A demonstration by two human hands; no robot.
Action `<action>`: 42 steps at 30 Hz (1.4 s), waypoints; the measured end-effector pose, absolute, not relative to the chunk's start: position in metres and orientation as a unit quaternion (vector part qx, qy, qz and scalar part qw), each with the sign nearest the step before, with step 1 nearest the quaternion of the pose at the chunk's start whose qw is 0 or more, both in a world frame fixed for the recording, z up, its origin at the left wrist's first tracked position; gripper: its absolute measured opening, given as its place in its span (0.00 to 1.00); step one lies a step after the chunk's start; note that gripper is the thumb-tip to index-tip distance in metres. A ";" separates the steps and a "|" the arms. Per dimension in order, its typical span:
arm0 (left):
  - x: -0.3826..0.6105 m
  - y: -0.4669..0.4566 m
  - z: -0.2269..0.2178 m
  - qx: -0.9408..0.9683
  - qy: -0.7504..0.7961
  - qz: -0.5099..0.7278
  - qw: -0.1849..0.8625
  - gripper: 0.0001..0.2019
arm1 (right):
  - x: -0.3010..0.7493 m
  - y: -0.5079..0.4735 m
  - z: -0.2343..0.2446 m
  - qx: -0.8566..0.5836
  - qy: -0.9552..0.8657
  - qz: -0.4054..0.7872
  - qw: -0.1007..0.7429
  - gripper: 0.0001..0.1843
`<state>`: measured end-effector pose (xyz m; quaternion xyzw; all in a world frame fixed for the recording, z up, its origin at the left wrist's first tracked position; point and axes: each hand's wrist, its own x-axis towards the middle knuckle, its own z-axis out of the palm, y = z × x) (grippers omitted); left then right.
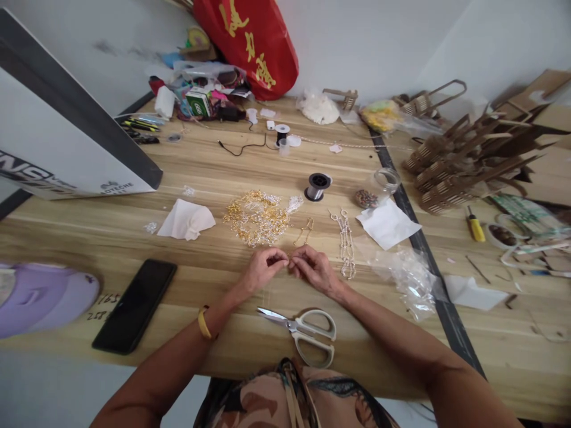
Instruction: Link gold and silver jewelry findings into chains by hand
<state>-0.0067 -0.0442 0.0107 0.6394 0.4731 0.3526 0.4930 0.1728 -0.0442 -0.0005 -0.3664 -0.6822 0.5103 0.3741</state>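
Note:
My left hand (pixel 264 267) and my right hand (pixel 313 268) meet fingertip to fingertip over the table, both in a pinch. A thin gold chain (pixel 308 226) runs from the tabletop down to my right fingers, and a small gold bit shows between the fingertips; its exact shape is too small to tell. Just beyond my hands lies a tangled heap of gold and silver beaded chains (pixel 256 219). To the right, a silver chain (pixel 345 244) is laid out lengthwise. Scissors (pixel 292 326) with white handles lie partly open below my hands.
A wire spool (pixel 317 187) stands beyond my hands. A black phone (pixel 135 306) and purple cap (pixel 49 300) lie left, beneath a large box (pixel 66 137). To the right are a clear plastic bag (pixel 413 282), a jar of beads (pixel 366 197), white paper (pixel 388 223) and small woven baskets (pixel 446 172).

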 end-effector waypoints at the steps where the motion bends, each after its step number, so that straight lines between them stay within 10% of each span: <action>1: -0.007 -0.045 0.010 0.636 0.472 0.355 0.497 0.05 | 0.172 -0.044 -0.001 -0.369 -0.675 0.517 0.376 0.13; 42: 0.009 -0.059 0.012 0.684 0.543 0.361 0.327 0.04 | 0.173 -0.048 -0.007 -0.370 -0.814 0.285 0.345 0.08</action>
